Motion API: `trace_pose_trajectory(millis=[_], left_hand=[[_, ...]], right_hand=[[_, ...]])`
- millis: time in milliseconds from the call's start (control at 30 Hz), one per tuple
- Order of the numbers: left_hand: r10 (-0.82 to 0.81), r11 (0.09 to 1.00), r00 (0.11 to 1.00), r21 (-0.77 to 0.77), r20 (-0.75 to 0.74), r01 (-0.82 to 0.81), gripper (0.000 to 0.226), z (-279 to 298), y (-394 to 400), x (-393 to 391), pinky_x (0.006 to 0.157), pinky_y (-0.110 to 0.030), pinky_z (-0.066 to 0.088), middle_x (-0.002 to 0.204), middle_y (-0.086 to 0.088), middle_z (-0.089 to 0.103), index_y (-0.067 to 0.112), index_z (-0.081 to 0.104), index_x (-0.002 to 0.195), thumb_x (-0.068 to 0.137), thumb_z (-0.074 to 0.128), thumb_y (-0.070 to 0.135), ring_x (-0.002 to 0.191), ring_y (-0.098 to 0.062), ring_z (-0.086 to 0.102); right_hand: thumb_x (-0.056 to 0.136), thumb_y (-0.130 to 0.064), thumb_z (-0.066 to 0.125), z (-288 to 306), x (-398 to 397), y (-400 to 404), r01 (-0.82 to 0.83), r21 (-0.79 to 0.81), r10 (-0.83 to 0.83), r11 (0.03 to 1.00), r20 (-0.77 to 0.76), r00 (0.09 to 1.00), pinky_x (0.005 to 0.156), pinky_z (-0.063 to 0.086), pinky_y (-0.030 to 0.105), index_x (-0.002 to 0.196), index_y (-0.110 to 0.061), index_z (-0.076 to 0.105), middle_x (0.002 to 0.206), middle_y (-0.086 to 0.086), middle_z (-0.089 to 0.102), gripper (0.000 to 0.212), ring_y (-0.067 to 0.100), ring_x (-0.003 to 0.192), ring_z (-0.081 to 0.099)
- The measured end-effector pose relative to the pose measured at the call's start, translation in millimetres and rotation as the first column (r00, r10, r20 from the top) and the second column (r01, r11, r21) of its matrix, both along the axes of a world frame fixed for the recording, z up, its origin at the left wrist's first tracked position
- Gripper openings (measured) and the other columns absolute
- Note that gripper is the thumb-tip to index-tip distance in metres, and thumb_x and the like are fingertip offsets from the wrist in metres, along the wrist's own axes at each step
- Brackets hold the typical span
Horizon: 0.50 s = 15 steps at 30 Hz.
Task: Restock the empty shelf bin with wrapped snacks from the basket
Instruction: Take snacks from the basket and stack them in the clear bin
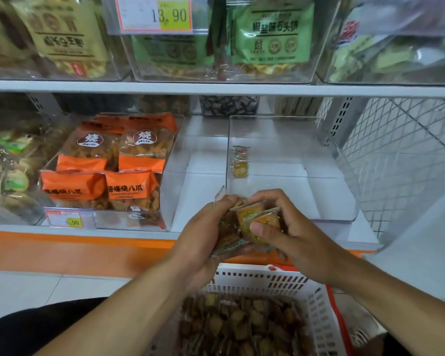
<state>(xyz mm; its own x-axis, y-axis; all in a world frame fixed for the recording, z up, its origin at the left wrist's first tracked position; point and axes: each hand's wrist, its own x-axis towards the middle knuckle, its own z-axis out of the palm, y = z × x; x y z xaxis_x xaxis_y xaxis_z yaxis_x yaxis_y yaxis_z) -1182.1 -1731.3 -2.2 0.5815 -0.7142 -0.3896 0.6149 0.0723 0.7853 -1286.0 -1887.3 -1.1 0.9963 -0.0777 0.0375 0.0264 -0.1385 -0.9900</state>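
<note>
— Where are the snacks right now?

— I've got a bunch of wrapped snacks (251,222) held between both hands, in front of the shelf edge and above the basket (316,304). My left hand (203,240) cups them from the left side, fingers curled round the bundle. My right hand (290,229) grips from the right, thumb pressed on the front packet, fingers clamped over the top.

— And the bin?

— The clear bin (344,201) sits on the lower shelf just beyond my hands. A few packets (240,160) stand against its left wall; the rest of its floor shows bare.

— The basket?

— White, with a red handle, right below my forearms, and piled with more brown wrapped snacks.

— What's around it?

— Left of the clear bin, past a gap, another bin holds orange bags (108,163) with a yellow price tag (71,219) on its front. Above, the upper shelf (216,87) carries bins of green bags (272,34) and beige ones.
</note>
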Motion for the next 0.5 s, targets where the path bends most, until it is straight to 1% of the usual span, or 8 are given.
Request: trace_pose_trajectory(millis=[33, 67, 133, 200, 267, 367, 433, 500], left_hand=[[0.032, 0.999, 0.999, 0.000, -0.001, -0.032, 0.041, -1, 0, 0, 0.072, -0.040, 0.063, 0.118, -0.022, 0.071, 0.007, 0.067, 0.123, 0.099, 0.059, 0.040, 0.101, -0.035, 0.073], [0.065, 0.998, 0.998, -0.003, 0.001, -0.065, 0.041, -1, -1, -1, 0.070, -0.037, 0.063, 0.117, -0.023, 0.072, 0.006, 0.067, 0.122, 0.099, 0.060, 0.039, 0.097, -0.033, 0.073], [0.117, 0.993, 0.993, -0.024, 0.023, -0.117, 0.042, -3, -2, -4, 0.067, -0.035, 0.062, 0.113, -0.023, 0.072, 0.003, 0.068, 0.119, 0.098, 0.061, 0.038, 0.090, -0.031, 0.072], [0.173, 0.984, 0.984, -0.048, 0.050, -0.170, 0.043, -3, -3, -5, 0.064, -0.032, 0.061, 0.108, -0.022, 0.072, 0.001, 0.067, 0.119, 0.097, 0.062, 0.037, 0.085, -0.029, 0.070], [0.226, 0.973, 0.972, -0.062, 0.063, -0.222, 0.042, -1, -4, -4, 0.062, -0.032, 0.060, 0.111, -0.022, 0.073, 0.001, 0.066, 0.120, 0.096, 0.064, 0.035, 0.086, -0.029, 0.072], [0.265, 0.964, 0.959, -0.058, 0.101, -0.260, 0.041, 3, -5, -1, 0.060, -0.031, 0.059, 0.110, -0.021, 0.074, 0.003, 0.065, 0.121, 0.093, 0.067, 0.032, 0.087, -0.026, 0.074], [0.268, 0.963, 0.952, -0.043, 0.148, -0.265, 0.039, 4, -8, 0, 0.061, -0.032, 0.059, 0.108, -0.020, 0.075, 0.004, 0.065, 0.121, 0.094, 0.067, 0.032, 0.087, -0.028, 0.075], [0.289, 0.957, 0.934, -0.030, 0.210, -0.289, 0.034, 4, -10, -1, 0.067, -0.038, 0.061, 0.107, -0.020, 0.075, 0.006, 0.066, 0.120, 0.096, 0.066, 0.030, 0.090, -0.031, 0.075]], right_hand=[[0.096, -0.043, 0.059, -1, 0, 2, 0.035, 0.018, -0.035, 0.999, -0.008, 0.999, 0.057, 0.049, 0.012, 0.120, -0.039, 0.047, 0.093, -0.018, 0.070, 0.026, 0.000, 0.074, 0.068], [0.095, -0.046, 0.058, -3, 0, 4, 0.077, 0.052, -0.075, 0.996, -0.029, 0.997, 0.054, 0.048, 0.016, 0.116, -0.039, 0.047, 0.091, -0.014, 0.071, 0.025, 0.005, 0.072, 0.069], [0.090, -0.049, 0.062, -8, 3, 9, 0.173, 0.202, -0.154, 0.964, -0.106, 0.982, 0.050, 0.046, 0.026, 0.113, -0.036, 0.050, 0.093, -0.003, 0.074, 0.029, 0.019, 0.077, 0.072], [0.085, -0.044, 0.071, -9, 7, 11, 0.226, 0.398, -0.168, 0.889, -0.174, 0.970, 0.050, 0.047, 0.028, 0.120, -0.030, 0.055, 0.094, 0.002, 0.075, 0.041, 0.019, 0.078, 0.072], [0.081, -0.038, 0.077, -6, 10, 11, 0.207, 0.519, -0.101, 0.829, -0.226, 0.969, 0.053, 0.048, 0.028, 0.125, -0.022, 0.061, 0.097, 0.005, 0.073, 0.050, 0.017, 0.079, 0.070], [0.083, -0.030, 0.074, 0, 12, 6, 0.127, 0.601, 0.028, 0.789, -0.242, 0.970, 0.059, 0.050, 0.026, 0.121, -0.010, 0.069, 0.099, 0.008, 0.070, 0.042, 0.015, 0.081, 0.066], [0.086, -0.022, 0.072, 2, 14, 3, 0.126, 0.623, 0.050, 0.772, -0.257, 0.965, 0.062, 0.050, 0.027, 0.124, -0.006, 0.065, 0.101, 0.011, 0.068, 0.043, 0.017, 0.082, 0.065], [0.083, -0.020, 0.073, 1, 15, 2, 0.146, 0.581, 0.022, 0.800, -0.272, 0.962, 0.063, 0.050, 0.029, 0.128, -0.006, 0.062, 0.102, 0.013, 0.069, 0.049, 0.018, 0.082, 0.065]])
